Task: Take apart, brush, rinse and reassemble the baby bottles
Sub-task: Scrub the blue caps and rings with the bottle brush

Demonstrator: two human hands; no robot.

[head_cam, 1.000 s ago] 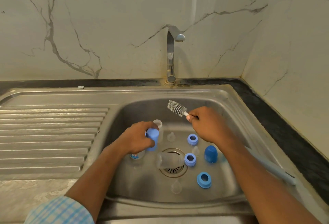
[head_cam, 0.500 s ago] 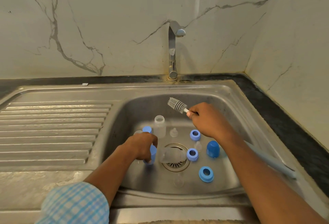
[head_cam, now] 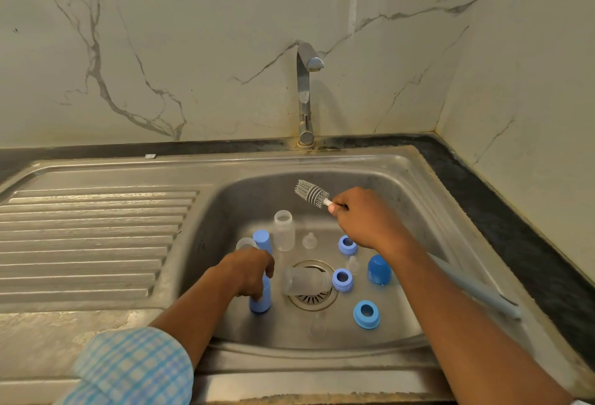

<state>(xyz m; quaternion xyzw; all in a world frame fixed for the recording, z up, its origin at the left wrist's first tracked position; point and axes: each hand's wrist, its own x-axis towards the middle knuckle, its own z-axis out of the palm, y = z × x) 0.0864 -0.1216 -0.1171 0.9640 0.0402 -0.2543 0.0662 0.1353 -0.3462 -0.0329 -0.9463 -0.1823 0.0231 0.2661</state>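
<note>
Baby bottle parts lie in the steel sink (head_cam: pixel 415 198). My left hand (head_cam: pixel 251 271) grips a tall blue cap (head_cam: pixel 260 301) standing on the sink floor left of the drain (head_cam: pixel 314 300). My right hand (head_cam: pixel 363 221) holds a grey bottle brush (head_cam: pixel 310 193) near its head, above the basin's back; its long handle (head_cam: pixel 476 292) runs out behind my forearm. One clear bottle (head_cam: pixel 284 230) stands upright and another clear bottle (head_cam: pixel 306 280) lies over the drain. A second blue cap (head_cam: pixel 261 240) stands behind my left hand.
Three blue screw rings (head_cam: pixel 347 244), (head_cam: pixel 342 279), (head_cam: pixel 366 313), a blue dome cap (head_cam: pixel 380 269) and clear teats (head_cam: pixel 309 240), (head_cam: pixel 353 264) are scattered right of the drain. The tap (head_cam: pixel 305 95) stands at the back. A ribbed draining board (head_cam: pixel 90 240) lies left.
My left hand has carried the blue cap down and toward me, setting it on the sink floor left of the drain. My right hand with the brush has stayed nearly still.
</note>
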